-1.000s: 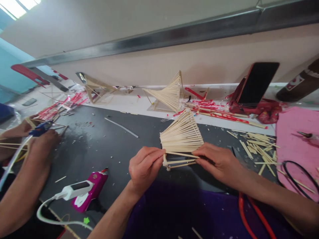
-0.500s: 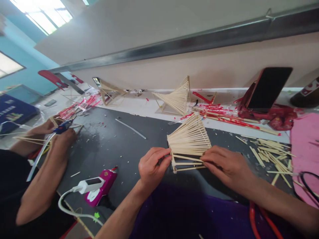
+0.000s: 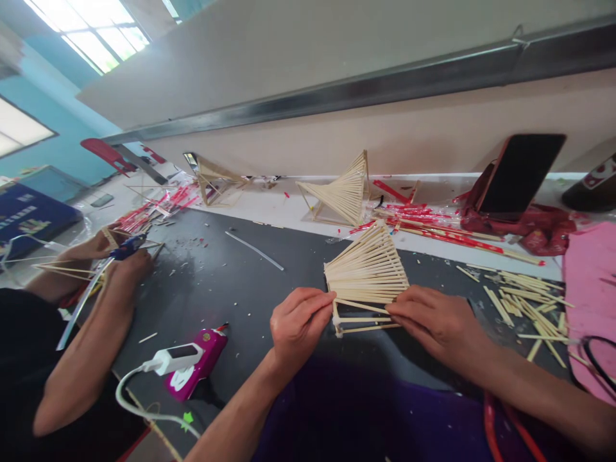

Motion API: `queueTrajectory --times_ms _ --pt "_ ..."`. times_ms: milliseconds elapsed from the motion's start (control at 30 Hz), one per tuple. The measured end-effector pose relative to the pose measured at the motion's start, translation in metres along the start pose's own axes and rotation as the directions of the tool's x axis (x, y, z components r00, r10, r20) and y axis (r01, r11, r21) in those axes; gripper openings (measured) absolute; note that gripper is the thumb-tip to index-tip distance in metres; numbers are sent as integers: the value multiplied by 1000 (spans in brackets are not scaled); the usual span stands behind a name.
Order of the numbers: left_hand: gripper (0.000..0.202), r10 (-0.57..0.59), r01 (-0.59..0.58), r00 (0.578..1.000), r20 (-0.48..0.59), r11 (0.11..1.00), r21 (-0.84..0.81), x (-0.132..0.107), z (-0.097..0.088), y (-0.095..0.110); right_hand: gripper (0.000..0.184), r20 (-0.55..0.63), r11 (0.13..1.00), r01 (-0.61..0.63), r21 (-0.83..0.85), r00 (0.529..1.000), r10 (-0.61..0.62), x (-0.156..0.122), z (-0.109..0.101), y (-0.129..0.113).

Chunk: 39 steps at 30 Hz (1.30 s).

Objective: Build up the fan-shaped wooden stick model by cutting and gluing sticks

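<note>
A fan-shaped model of pale wooden sticks [image 3: 368, 273] lies on the dark tabletop in front of me. Its sticks run side by side across a frame, with whitish glue blobs at the lower left corner. My left hand [image 3: 301, 321] pinches the left edge of the model, thumb and forefinger together at the end of a slanting wooden stick [image 3: 360, 306]. At the right edge, my right hand [image 3: 436, 317] closes its fingertips on the other end of that stick. Its fingers cover the model's lower right corner.
Loose cut sticks [image 3: 529, 298] lie right, beside a pink cloth [image 3: 591, 289]. Behind stand a finished-looking stick model [image 3: 339, 192], red wrappers [image 3: 409, 212] and a propped phone [image 3: 522, 173]. Left are a magenta power bank [image 3: 205, 356] and a co-worker's arm [image 3: 94, 346] with a blue glue gun [image 3: 128, 247].
Both hands keep their pinch on the model and barely move. The whole view has shifted slightly, with things appearing a little lower and to the right.
</note>
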<state>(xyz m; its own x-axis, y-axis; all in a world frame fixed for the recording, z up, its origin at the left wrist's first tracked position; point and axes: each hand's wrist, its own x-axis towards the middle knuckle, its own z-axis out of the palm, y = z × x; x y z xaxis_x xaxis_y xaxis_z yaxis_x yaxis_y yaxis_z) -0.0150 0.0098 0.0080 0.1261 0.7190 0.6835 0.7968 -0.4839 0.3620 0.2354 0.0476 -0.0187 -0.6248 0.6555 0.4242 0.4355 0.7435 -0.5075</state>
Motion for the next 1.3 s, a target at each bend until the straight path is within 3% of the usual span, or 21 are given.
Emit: queueTrajectory --times_ms 500,833,967,1100,1300 --pt "21 120 -120 993 13 992 26 -2 -2 -3 16 7 997 45 -64 999 -45 3 -1 -1" --pt "16 159 -166 985 69 979 115 1 -7 -4 9 27 998 -30 -59 999 32 2 -8 -1" --pt "20 193 -200 979 70 973 114 1 -6 -9 9 2 992 -129 -18 992 129 -10 -23 9" --pt "26 223 -226 974 39 969 98 1 -3 -13 11 -32 948 -317 2 948 317 -22 -37 18" --pt "29 205 -207 978 32 974 93 0 -2 -13 10 87 920 -391 11 917 388 -29 -34 19"
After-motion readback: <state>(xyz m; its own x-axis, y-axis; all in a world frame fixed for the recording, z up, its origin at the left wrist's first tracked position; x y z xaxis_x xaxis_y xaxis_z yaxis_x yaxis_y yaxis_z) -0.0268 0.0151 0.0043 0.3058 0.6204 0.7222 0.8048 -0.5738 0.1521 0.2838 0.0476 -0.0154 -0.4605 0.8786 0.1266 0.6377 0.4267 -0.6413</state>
